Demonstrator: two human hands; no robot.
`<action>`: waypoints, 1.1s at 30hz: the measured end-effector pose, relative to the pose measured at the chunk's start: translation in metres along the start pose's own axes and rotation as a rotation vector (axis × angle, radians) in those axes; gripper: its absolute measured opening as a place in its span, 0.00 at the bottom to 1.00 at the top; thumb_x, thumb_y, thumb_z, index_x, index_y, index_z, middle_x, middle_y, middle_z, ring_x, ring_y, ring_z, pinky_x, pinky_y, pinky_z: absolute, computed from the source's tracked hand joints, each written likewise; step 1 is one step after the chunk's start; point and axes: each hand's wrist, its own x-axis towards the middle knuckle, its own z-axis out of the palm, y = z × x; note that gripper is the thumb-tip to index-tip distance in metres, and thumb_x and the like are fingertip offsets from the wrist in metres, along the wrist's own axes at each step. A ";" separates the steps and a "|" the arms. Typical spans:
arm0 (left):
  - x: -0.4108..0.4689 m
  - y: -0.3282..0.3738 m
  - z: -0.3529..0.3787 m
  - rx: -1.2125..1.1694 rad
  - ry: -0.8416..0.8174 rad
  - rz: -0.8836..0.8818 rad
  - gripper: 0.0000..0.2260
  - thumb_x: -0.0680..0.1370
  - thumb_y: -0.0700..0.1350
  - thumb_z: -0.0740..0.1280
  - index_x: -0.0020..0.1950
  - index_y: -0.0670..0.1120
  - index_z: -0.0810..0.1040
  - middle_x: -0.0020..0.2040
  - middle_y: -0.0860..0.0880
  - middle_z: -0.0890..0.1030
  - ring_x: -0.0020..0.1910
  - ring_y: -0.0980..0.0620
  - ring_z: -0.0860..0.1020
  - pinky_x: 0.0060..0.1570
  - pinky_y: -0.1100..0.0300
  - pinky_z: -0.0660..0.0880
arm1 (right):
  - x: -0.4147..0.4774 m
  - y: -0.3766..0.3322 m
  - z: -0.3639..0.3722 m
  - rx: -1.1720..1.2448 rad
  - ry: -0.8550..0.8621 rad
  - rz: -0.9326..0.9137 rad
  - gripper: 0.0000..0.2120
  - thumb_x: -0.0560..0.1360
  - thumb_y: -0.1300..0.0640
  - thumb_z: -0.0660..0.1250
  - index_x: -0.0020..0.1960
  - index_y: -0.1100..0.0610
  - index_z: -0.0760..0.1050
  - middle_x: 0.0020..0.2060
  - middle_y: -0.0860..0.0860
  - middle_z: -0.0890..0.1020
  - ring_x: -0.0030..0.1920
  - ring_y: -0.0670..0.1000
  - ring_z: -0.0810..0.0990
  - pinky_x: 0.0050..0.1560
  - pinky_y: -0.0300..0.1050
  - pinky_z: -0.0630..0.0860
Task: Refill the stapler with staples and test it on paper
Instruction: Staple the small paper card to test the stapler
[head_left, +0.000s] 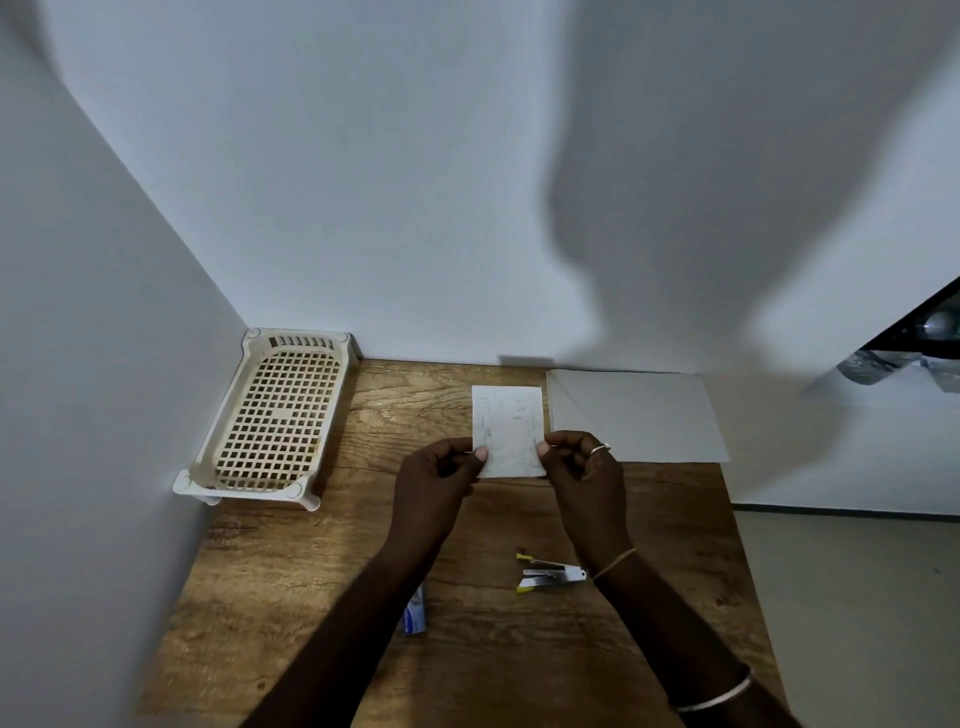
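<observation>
A wooden table (291, 571) is set into a corner of pale walls, with a cream slotted tray (270, 415) at ten o'clock and a white sheet (639, 415) at one o'clock. A small paper (508, 423) is pinched at its lower edges by the left hand (436, 480) and right hand (584, 478); its faint marks cannot be read. The stapler (550, 573) is lying open at five o'clock from the paper, just beside the right wrist, and a blue staple box (415, 613), its print illegible, is seen by the left forearm.

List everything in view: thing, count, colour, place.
table: one, brown wood, against the walls.
basket: one, cream plastic lattice, back left corner.
small paper: one, white with faint marks, held up over table centre.
paper sheets: small stack, white, back right.
stapler: one, silver and yellow, open, near right wrist.
staple box: one, blue and white, beside left forearm.
left hand: pinching the paper's left edge.
right hand: pinching its right edge; ring, bracelets.
</observation>
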 end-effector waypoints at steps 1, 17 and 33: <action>0.001 -0.004 0.000 0.007 -0.001 -0.010 0.05 0.77 0.47 0.75 0.51 0.56 0.85 0.43 0.54 0.88 0.42 0.55 0.87 0.36 0.66 0.79 | 0.000 0.004 0.000 -0.017 0.002 0.007 0.06 0.76 0.57 0.74 0.52 0.52 0.81 0.44 0.48 0.86 0.47 0.44 0.85 0.48 0.44 0.84; 0.026 -0.066 0.008 0.436 0.067 -0.132 0.09 0.77 0.47 0.75 0.55 0.45 0.87 0.49 0.49 0.88 0.47 0.57 0.84 0.51 0.56 0.82 | 0.015 0.063 0.019 -0.372 -0.103 0.214 0.04 0.74 0.58 0.74 0.47 0.54 0.81 0.43 0.48 0.84 0.46 0.48 0.82 0.52 0.49 0.80; 0.023 -0.080 0.009 0.750 0.068 -0.012 0.12 0.76 0.47 0.74 0.58 0.46 0.83 0.49 0.50 0.85 0.44 0.58 0.77 0.44 0.64 0.71 | 0.016 0.065 0.021 -0.743 -0.227 0.136 0.04 0.77 0.52 0.70 0.46 0.52 0.78 0.42 0.49 0.83 0.45 0.50 0.82 0.48 0.50 0.80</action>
